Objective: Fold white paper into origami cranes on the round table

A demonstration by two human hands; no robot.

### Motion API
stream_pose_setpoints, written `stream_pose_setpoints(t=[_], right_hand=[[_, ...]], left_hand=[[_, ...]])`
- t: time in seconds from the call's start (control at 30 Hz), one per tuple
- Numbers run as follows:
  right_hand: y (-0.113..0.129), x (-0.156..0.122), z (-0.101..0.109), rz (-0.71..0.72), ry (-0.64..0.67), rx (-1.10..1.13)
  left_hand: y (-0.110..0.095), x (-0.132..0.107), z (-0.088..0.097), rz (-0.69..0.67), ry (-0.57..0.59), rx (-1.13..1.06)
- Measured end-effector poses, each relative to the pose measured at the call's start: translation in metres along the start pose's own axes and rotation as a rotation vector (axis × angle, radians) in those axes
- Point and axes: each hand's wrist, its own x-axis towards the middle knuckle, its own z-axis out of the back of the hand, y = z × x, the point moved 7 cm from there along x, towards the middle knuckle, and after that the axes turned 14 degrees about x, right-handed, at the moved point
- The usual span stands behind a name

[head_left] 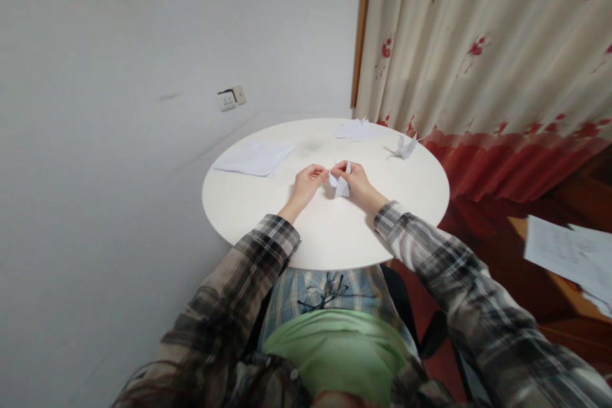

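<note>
A round white table [248, 197] stands against a pale wall [119, 140] with a socket [226, 101]. Beyond its right edge hangs a cream curtain [478, 19] with red flowers and a red lower band. A stack of white paper [254, 159] lies toward the left edge, loose paper pieces [358, 132] at the far edge, and a pointed folded figure [407, 148] near the right edge. The folded paper [342, 190] is around the table's middle, between the hands: small, white, creased, with angular flaps. The left hand [310, 181] has its grip closed to a pinch on the paper's left tip; the right hand [354, 178] pinches its upper right part, fingers nearly together.
</note>
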Motion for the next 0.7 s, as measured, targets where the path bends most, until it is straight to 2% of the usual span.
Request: stream_pose_setpoints(t=[0.43, 0.7], right_hand=[[0.0013, -0.0020, -0.0012, -0.020, 0.003, 0.032], [0.0027, -0.0035, -0.0004, -0.016, -0.043, 0.052]], left_hand=[[0.0010, 0.0026, 0.0027, -0.028, -0.027, 0.061], [-0.0005, 0.0019, 0.0065, -0.008, -0.068, 0.060]])
